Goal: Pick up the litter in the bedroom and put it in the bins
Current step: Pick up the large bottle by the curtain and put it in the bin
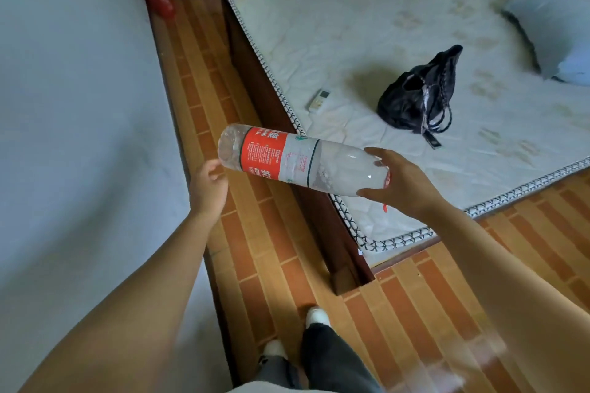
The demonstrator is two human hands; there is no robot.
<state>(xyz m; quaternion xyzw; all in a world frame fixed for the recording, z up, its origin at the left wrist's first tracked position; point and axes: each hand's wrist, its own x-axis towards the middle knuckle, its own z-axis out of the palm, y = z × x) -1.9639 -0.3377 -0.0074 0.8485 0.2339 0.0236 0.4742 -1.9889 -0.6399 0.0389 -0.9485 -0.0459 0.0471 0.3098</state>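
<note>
Sideways in mid-air, a large clear bottle point(297, 161) with a red label hangs over the floor point(287, 265) at the near corner of the bed point(367, 41), its base pointing left and its neck end to the right. The right hand point(402, 183) grips that neck end, thumb under and fingers point(380, 155) curled over the shoulder of the bottle. The left hand point(207, 187) is just below the base end, fingers loosely curled, one fingertip near or touching the plastic; I cannot tell which, and it has hold of nothing. On the bare mattress lie a black bag point(415, 96), a white remote point(319, 100) near the edge, and a pale blue pillow point(552, 38) at the far right. Something red point(159, 0) sits on the floor by the wall point(79, 89), too blurred to tell. Two white shoes point(316, 317) show below.
</note>
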